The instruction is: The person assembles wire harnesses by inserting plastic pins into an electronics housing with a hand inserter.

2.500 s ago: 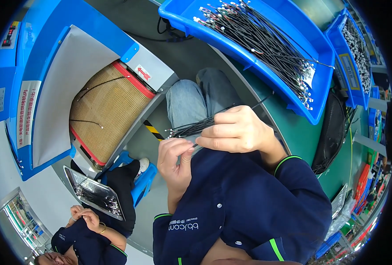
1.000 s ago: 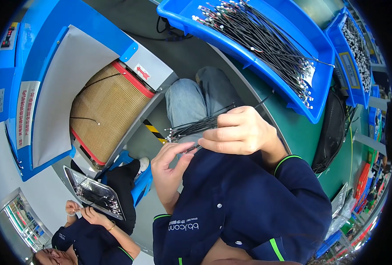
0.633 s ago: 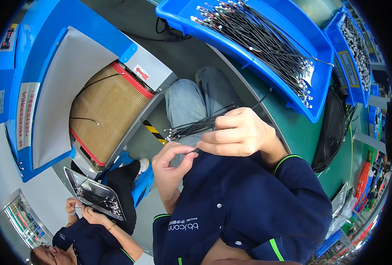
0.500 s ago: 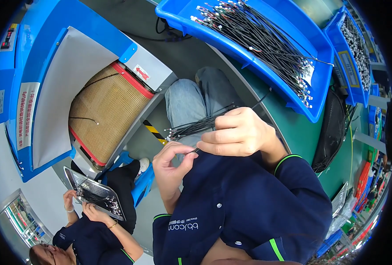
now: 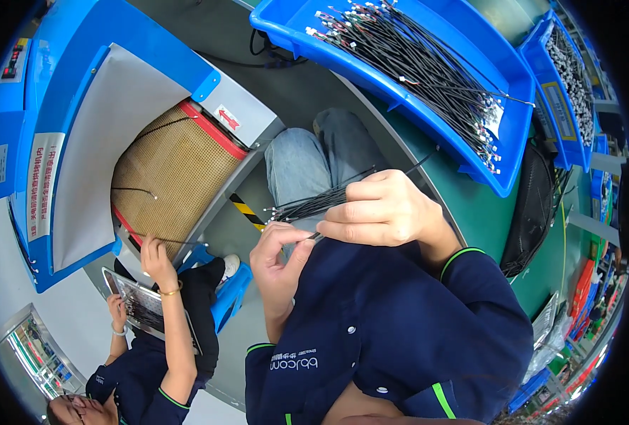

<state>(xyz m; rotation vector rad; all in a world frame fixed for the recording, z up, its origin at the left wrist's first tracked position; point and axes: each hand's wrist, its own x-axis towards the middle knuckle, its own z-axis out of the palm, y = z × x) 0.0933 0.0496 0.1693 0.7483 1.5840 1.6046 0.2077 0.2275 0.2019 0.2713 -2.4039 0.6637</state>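
In front of my chest, my left hand (image 5: 280, 258) pinches a thin black cable (image 5: 316, 236) between thumb and forefinger. My right hand (image 5: 385, 212) is closed on the same cable close by, its fingertips almost meeting the left ones. A bundle of similar black cables (image 5: 318, 204) with small white connectors at its left end stretches over my lap and passes behind my right hand. Whether that hand also grips the bundle is hidden. One cable end (image 5: 425, 159) sticks out beyond my right knuckles to the upper right.
A blue bin (image 5: 495, 173) of cables stands on the green bench (image 5: 463, 205) at upper right, beside a second blue bin (image 5: 552, 92). Left is a blue machine with a mesh conveyor belt (image 5: 187, 177). A co-worker's hand (image 5: 160, 265) reaches to the belt; the other holds a metal tray (image 5: 190, 312).
My left hand has shifted slightly right; my right hand has barely moved. The co-worker's hand has left the tray and moved up to the belt's edge, where a black cable now lies.
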